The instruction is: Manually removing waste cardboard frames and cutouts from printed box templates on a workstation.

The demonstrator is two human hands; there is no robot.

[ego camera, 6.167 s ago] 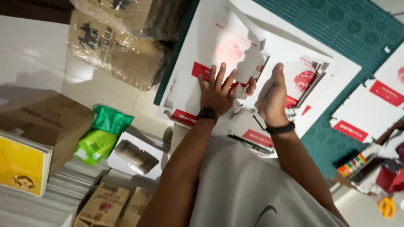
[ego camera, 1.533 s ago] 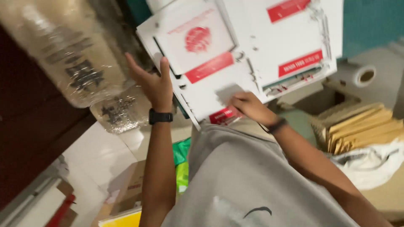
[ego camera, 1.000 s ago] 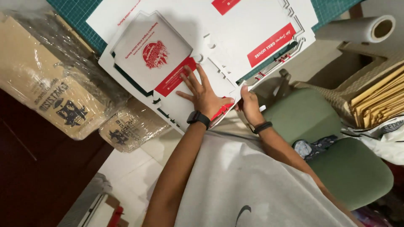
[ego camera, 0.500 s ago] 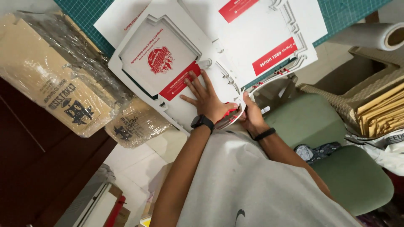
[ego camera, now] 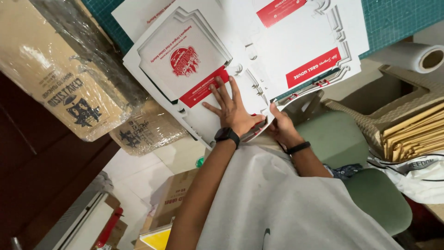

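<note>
Pressing flat with its fingers (ego camera: 221, 95) spread apart, the left hand (ego camera: 232, 112) lies palm-down on the stack of flat white die-cut cardboard box blanks with red printed panels (ego camera: 185, 65), just below the red strip of the top sheet; a black watch sits on that wrist. The right hand (ego camera: 282, 129) sits at the near edge of the same stack, thumb (ego camera: 275, 111) on top and the other fingers curled under the edge out of sight, so it is clamped on the cardboard there. The blanks lie on a green cutting-mat counter (ego camera: 402, 18), and their near corner overhangs its edge toward the person's grey shirt. A second fan of the same white blanks (ego camera: 305, 41) spreads up and to the right, partly under and touching the first. To the left, plastic-wrapped brown cardboard bundles (ego camera: 64, 74) crowd close against the stack, leaving little room on that side. To the right, a roll of white paper (ego camera: 411, 55) lies near the counter's edge, with a pile of tan envelopes (ego camera: 411, 134) and a green chair seat (ego camera: 365, 185) below.
</note>
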